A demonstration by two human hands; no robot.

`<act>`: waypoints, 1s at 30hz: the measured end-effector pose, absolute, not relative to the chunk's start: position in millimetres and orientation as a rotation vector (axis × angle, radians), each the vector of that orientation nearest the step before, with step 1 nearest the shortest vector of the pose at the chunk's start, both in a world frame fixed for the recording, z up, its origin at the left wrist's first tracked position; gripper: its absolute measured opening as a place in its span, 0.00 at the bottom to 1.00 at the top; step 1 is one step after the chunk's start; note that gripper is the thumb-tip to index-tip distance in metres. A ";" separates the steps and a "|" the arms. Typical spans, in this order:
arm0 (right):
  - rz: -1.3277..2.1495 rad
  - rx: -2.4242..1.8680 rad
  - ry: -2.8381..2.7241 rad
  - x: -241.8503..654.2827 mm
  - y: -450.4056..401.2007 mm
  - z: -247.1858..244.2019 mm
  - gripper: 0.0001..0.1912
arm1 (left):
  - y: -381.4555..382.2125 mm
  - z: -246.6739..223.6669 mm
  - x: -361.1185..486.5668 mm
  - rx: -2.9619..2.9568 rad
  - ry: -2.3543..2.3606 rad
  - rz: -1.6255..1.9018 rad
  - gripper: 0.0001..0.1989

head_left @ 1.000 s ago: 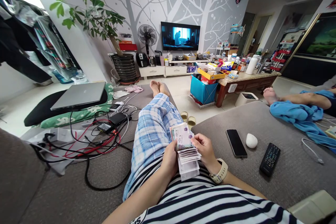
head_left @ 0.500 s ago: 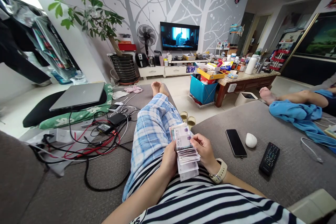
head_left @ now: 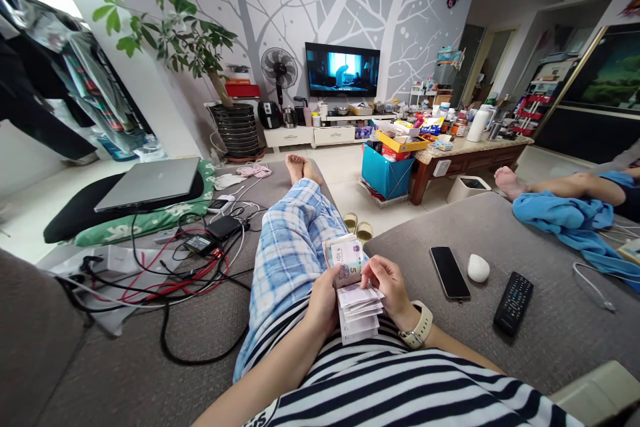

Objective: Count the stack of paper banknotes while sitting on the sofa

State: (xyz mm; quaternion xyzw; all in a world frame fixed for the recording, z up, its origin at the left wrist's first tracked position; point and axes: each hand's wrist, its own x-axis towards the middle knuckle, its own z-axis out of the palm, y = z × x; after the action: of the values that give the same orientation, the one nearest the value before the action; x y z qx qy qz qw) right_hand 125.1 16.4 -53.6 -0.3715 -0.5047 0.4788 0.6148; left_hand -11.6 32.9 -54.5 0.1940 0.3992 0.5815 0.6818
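Note:
Banknotes (head_left: 345, 255) sit folded over in my left hand (head_left: 324, 300), which is closed around their left side with the thumb across the front. The upper part of the bundle stands up, a purple-printed note with a figure 5 facing me. Several pale notes hang fanned below, over my striped shirt (head_left: 380, 380). My right hand (head_left: 393, 287), with a cream watch (head_left: 419, 327) on its wrist, has its fingers curled at the right edge of the banknotes. Its thumb and forefinger are bent close together there, and the fingertips are partly hidden.
On the grey sofa to the right lie a phone (head_left: 450, 272), a white rounded case (head_left: 478, 268) and a remote control (head_left: 513, 303). Tangled cables (head_left: 200, 267) and a laptop (head_left: 150, 183) are at left. Another person's leg (head_left: 560, 183) rests at far right, beside a blue cloth (head_left: 565, 210).
My right fingers have curled inward at the notes' edge. The top note's face looks different, and the hanging notes have shifted slightly. My left hand stays in place.

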 end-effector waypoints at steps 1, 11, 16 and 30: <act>1.110 -0.854 -1.156 124.9 17.5 -54.3 0.25 | 32.4 -53.3 -11.5 0.446 0.890 1.248 0.07; 1.014 -1.065 -1.083 127.9 33.0 -59.3 0.23 | 26.8 -41.8 -12.7 0.523 0.835 1.167 0.08; 1.005 -1.074 -1.112 128.6 35.4 -63.7 0.25 | 24.3 -40.3 -12.0 0.520 0.845 1.171 0.13; 0.971 -1.034 -1.129 125.9 26.7 -55.8 0.25 | 28.7 -54.7 -12.5 0.505 0.860 1.263 0.16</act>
State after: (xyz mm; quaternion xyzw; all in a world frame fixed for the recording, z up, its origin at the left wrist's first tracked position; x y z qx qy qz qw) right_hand 125.9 26.7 -55.8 -0.4491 -0.4901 0.4217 0.6166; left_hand -12.5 28.7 -54.7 0.2262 0.3853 0.5654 0.6933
